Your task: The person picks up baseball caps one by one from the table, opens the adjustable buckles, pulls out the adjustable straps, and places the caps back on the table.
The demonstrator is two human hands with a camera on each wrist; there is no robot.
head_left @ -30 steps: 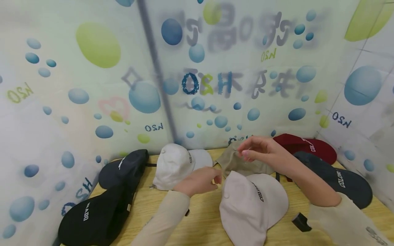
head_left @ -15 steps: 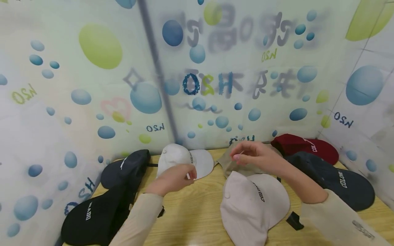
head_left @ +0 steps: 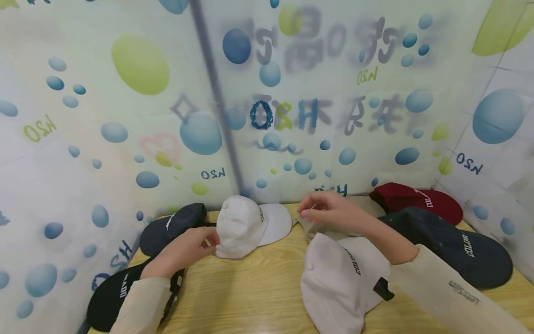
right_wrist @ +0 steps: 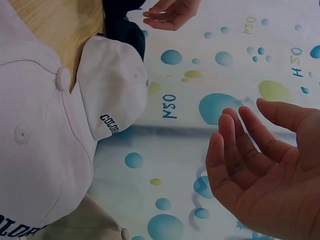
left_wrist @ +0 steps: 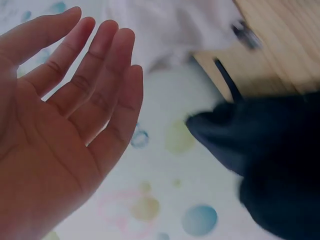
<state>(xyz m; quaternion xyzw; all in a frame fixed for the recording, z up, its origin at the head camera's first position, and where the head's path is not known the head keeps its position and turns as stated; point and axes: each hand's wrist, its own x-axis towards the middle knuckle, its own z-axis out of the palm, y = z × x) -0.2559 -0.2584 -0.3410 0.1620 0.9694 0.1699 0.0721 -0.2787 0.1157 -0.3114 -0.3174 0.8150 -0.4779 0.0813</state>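
My left hand (head_left: 183,250) hovers beside the back of the white cap (head_left: 239,227), between it and the dark navy cap (head_left: 167,232) at the left. In the left wrist view its fingers (left_wrist: 102,70) are relaxed and hold nothing. My right hand (head_left: 333,213) is over the khaki cap (head_left: 367,204) and behind the pale pink cap (head_left: 333,283), hiding part of the khaki one. Loosely bent, its fingers (right_wrist: 245,145) carry nothing in the right wrist view. A black cap (head_left: 108,297) lies under my left forearm, partly covered by it.
A dark red cap (head_left: 417,202) and a navy cap (head_left: 454,246) lie at the right, close to my right forearm. A printed sheet (head_left: 267,93) with blue and green dots stands as a wall behind the wooden table (head_left: 242,297).
My left hand has swept left, from beside the pale pink cap past the white cap toward the dark caps. The right hand has shifted slightly left. The caps stay in place.
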